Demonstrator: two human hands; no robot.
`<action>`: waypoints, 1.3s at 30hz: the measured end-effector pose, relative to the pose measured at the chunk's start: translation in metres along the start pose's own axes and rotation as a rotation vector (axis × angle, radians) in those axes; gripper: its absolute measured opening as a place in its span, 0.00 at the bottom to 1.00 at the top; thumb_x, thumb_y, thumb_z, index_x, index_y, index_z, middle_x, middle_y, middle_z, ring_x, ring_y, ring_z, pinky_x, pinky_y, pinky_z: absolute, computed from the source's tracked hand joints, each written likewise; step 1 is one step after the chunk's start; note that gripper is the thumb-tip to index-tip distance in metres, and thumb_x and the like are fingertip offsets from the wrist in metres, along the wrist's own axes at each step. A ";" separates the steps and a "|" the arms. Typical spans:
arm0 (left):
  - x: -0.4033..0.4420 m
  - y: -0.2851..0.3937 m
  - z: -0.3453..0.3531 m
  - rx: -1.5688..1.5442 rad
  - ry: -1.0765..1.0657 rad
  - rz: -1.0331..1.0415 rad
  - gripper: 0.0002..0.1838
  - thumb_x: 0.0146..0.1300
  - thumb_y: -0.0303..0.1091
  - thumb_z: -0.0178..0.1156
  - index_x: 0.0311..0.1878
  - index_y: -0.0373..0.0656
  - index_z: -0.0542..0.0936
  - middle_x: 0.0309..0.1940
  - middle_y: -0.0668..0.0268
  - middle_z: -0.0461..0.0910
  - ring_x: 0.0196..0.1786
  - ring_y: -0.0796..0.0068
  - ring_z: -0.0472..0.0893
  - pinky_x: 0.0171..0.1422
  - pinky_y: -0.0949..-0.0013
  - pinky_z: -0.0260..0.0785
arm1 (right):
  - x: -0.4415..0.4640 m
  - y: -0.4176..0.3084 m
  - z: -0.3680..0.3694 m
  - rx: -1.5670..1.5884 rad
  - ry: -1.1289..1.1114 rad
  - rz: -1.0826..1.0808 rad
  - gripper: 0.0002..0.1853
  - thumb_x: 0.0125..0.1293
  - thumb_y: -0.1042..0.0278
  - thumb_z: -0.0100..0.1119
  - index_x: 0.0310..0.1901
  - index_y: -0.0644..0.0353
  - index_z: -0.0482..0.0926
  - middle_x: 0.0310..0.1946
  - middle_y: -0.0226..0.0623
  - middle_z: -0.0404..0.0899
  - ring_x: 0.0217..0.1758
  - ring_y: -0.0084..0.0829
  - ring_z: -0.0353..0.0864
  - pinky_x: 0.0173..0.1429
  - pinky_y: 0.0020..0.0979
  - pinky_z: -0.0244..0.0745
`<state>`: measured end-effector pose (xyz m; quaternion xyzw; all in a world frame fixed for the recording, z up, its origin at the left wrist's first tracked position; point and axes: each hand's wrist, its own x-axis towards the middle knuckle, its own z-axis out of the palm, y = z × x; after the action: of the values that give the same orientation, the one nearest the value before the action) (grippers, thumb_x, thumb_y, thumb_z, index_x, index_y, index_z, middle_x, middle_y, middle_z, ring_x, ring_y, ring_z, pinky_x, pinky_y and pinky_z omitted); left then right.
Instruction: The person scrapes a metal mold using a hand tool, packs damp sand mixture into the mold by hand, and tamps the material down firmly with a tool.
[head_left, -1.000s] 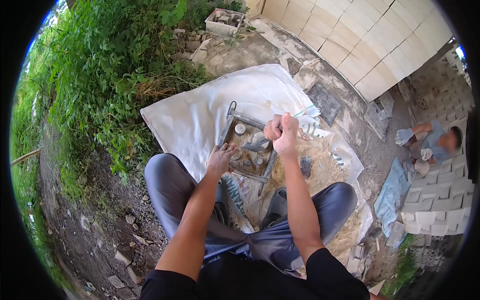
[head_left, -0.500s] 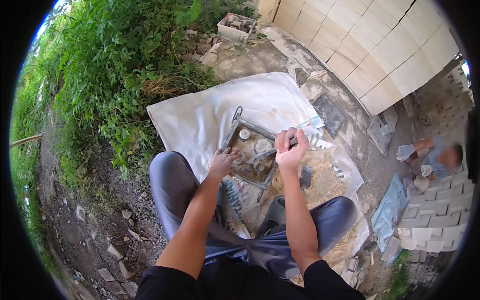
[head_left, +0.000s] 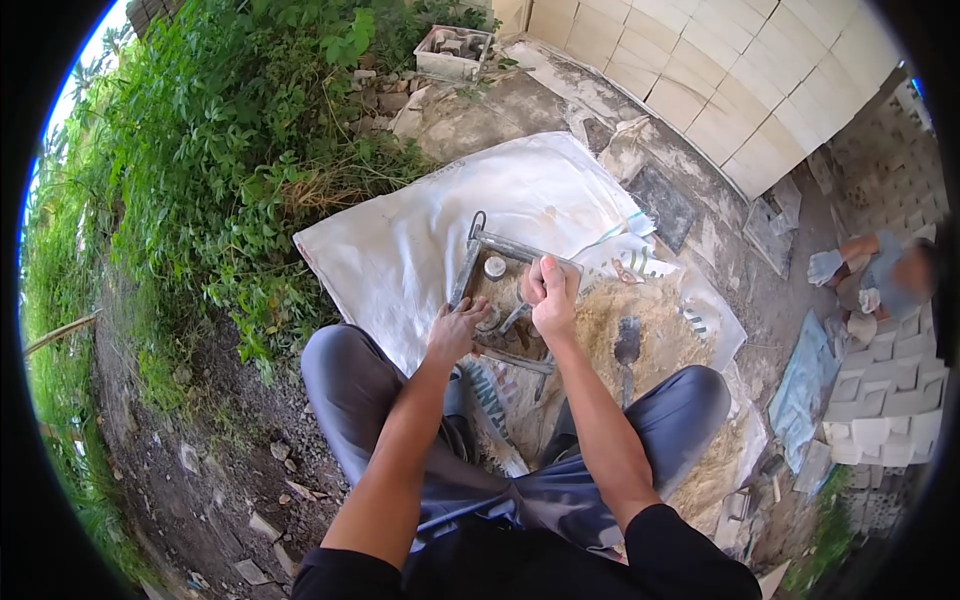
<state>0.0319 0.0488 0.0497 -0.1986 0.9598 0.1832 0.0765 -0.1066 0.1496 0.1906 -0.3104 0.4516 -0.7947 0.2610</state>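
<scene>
- While the head view shows the left hand [head_left: 455,328] low over the near left part of the grey frame [head_left: 465,275], its fingers are loosely spread, resting on the rim and the packed fill, gripping nothing that shows.
- In the same view, the right hand [head_left: 550,292] is closed in a fist with the thumb up, over the frame's right side. It seems to hold a small dark tool [head_left: 514,320] whose end slants down into the fill; the handle is hidden in the fist.
- The frame lies flat on a white sack [head_left: 400,240] spread on the ground between the knees, with a pale round piece [head_left: 495,267] inside near its far left corner. Sand [head_left: 590,325] is heaped to its right, beside a dark block [head_left: 627,340].
- The frame looks stiff and probably heavy when full, best taken by two opposite side bars and kept level. The fill looks loose and gritty, likely to crumble under a hard push. The sack looks soft and may slide or wrinkle. The tool seems light and rigid, best held by its handle.
</scene>
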 end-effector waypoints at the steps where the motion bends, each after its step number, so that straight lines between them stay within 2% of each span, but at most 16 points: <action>1: 0.001 -0.001 -0.001 0.010 -0.017 -0.001 0.55 0.31 0.41 0.77 0.69 0.57 0.62 0.71 0.74 0.59 0.73 0.66 0.58 0.71 0.48 0.55 | 0.004 -0.013 0.006 -0.018 -0.042 -0.057 0.27 0.67 0.53 0.50 0.13 0.55 0.56 0.09 0.25 0.54 0.11 0.19 0.50 0.17 0.26 0.41; 7: -0.004 0.002 0.003 0.018 -0.045 -0.007 0.53 0.32 0.41 0.76 0.69 0.57 0.63 0.71 0.76 0.59 0.73 0.67 0.57 0.71 0.47 0.54 | -0.004 -0.013 0.012 -0.317 -0.004 0.013 0.23 0.66 0.68 0.55 0.13 0.59 0.63 0.12 0.18 0.56 0.19 0.12 0.53 0.22 0.26 0.45; 10: -0.003 0.009 -0.001 0.029 -0.041 -0.009 0.53 0.33 0.41 0.76 0.69 0.56 0.62 0.71 0.78 0.58 0.73 0.68 0.57 0.71 0.47 0.54 | -0.005 0.022 0.000 -0.278 -0.003 0.085 0.22 0.66 0.68 0.55 0.14 0.61 0.64 0.12 0.18 0.55 0.19 0.13 0.52 0.23 0.27 0.46; 16: -0.002 0.006 0.002 0.054 -0.033 -0.029 0.54 0.33 0.41 0.76 0.69 0.57 0.62 0.71 0.77 0.59 0.73 0.69 0.57 0.71 0.47 0.54 | -0.001 -0.034 0.013 -0.160 -0.008 0.112 0.22 0.66 0.68 0.54 0.14 0.61 0.63 0.12 0.19 0.57 0.18 0.13 0.52 0.22 0.27 0.46; 18: -0.006 0.003 0.004 0.042 -0.040 -0.002 0.54 0.34 0.41 0.76 0.69 0.57 0.61 0.71 0.76 0.59 0.74 0.69 0.56 0.72 0.47 0.54 | -0.012 -0.009 0.012 -0.211 -0.072 0.061 0.21 0.66 0.70 0.52 0.13 0.59 0.67 0.10 0.23 0.61 0.13 0.14 0.53 0.19 0.26 0.45; 19: -0.004 0.003 0.003 0.029 -0.071 -0.007 0.53 0.34 0.41 0.76 0.69 0.57 0.61 0.71 0.75 0.59 0.73 0.69 0.56 0.72 0.47 0.53 | -0.018 0.039 0.005 -0.403 0.044 -0.191 0.20 0.66 0.71 0.51 0.14 0.60 0.68 0.10 0.23 0.61 0.13 0.14 0.54 0.19 0.26 0.46; 22: -0.004 0.011 -0.004 0.067 -0.078 -0.024 0.53 0.35 0.41 0.75 0.70 0.55 0.61 0.71 0.73 0.59 0.73 0.68 0.57 0.73 0.48 0.52 | -0.017 0.024 0.000 -0.507 -0.011 -0.340 0.17 0.66 0.73 0.50 0.19 0.63 0.76 0.11 0.23 0.63 0.13 0.15 0.56 0.18 0.25 0.47; 24: 0.000 0.005 0.005 0.059 0.000 0.019 0.53 0.35 0.41 0.75 0.70 0.54 0.61 0.70 0.72 0.60 0.73 0.68 0.58 0.73 0.50 0.52 | -0.012 0.010 0.001 -0.178 -0.037 0.009 0.16 0.66 0.75 0.49 0.20 0.63 0.76 0.10 0.23 0.62 0.13 0.14 0.55 0.18 0.25 0.47; 25: 0.000 0.003 0.007 0.048 -0.015 0.005 0.52 0.35 0.41 0.75 0.69 0.54 0.62 0.70 0.71 0.61 0.72 0.68 0.58 0.73 0.51 0.52 | -0.006 0.003 0.000 -0.236 0.026 0.003 0.19 0.66 0.75 0.49 0.15 0.59 0.67 0.10 0.22 0.59 0.13 0.13 0.53 0.18 0.24 0.45; 28: -0.003 0.010 -0.003 0.053 -0.024 0.018 0.52 0.35 0.41 0.75 0.69 0.53 0.62 0.70 0.71 0.61 0.72 0.68 0.59 0.73 0.51 0.52 | 0.000 -0.028 0.000 -0.191 0.028 0.027 0.18 0.64 0.75 0.50 0.14 0.59 0.66 0.10 0.22 0.59 0.14 0.13 0.52 0.19 0.25 0.44; 29: -0.002 0.005 0.003 0.045 0.000 0.036 0.52 0.34 0.41 0.76 0.69 0.53 0.62 0.70 0.71 0.60 0.72 0.67 0.59 0.72 0.51 0.53 | -0.006 0.000 -0.012 -0.268 -0.052 -0.008 0.13 0.62 0.74 0.53 0.19 0.62 0.76 0.11 0.25 0.65 0.15 0.17 0.60 0.20 0.27 0.52; 30: -0.004 0.000 0.010 0.051 -0.004 0.051 0.52 0.34 0.41 0.76 0.69 0.53 0.62 0.70 0.71 0.60 0.72 0.67 0.59 0.72 0.51 0.53 | -0.021 0.011 -0.005 -0.456 0.096 0.150 0.09 0.61 0.73 0.54 0.26 0.63 0.81 0.13 0.30 0.72 0.18 0.23 0.69 0.24 0.30 0.62; 32: -0.001 0.000 0.009 0.056 -0.057 0.054 0.53 0.34 0.43 0.76 0.69 0.52 0.62 0.71 0.70 0.60 0.72 0.66 0.59 0.72 0.50 0.53 | -0.015 0.032 -0.002 -0.460 0.153 -0.327 0.17 0.63 0.71 0.53 0.16 0.66 0.69 0.11 0.26 0.65 0.16 0.16 0.58 0.21 0.26 0.52; 34: 0.000 0.004 0.003 0.078 -0.086 0.062 0.53 0.34 0.46 0.76 0.69 0.51 0.62 0.71 0.69 0.59 0.72 0.66 0.58 0.72 0.49 0.53 | -0.010 0.025 -0.008 -0.448 0.155 -0.288 0.18 0.63 0.70 0.53 0.15 0.64 0.72 0.11 0.26 0.68 0.15 0.16 0.62 0.19 0.24 0.53; 36: 0.000 0.012 0.000 0.058 0.010 0.023 0.50 0.37 0.48 0.74 0.68 0.51 0.64 0.71 0.66 0.59 0.73 0.64 0.57 0.72 0.48 0.54 | 0.004 -0.007 -0.021 -0.077 0.358 0.068 0.19 0.63 0.70 0.53 0.13 0.61 0.70 0.10 0.25 0.66 0.12 0.16 0.61 0.16 0.24 0.50; 39: 0.010 0.026 0.008 0.007 0.171 0.118 0.36 0.44 0.47 0.71 0.59 0.48 0.74 0.61 0.64 0.70 0.69 0.61 0.63 0.71 0.49 0.51 | 0.020 -0.074 -0.050 0.091 0.344 -0.052 0.22 0.64 0.69 0.53 0.11 0.58 0.66 0.09 0.23 0.63 0.09 0.17 0.56 0.14 0.25 0.46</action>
<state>0.0129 0.0704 0.0486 -0.1563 0.9735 0.1664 -0.0157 -0.1668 0.1973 0.2412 -0.1693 0.4451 -0.8622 0.1727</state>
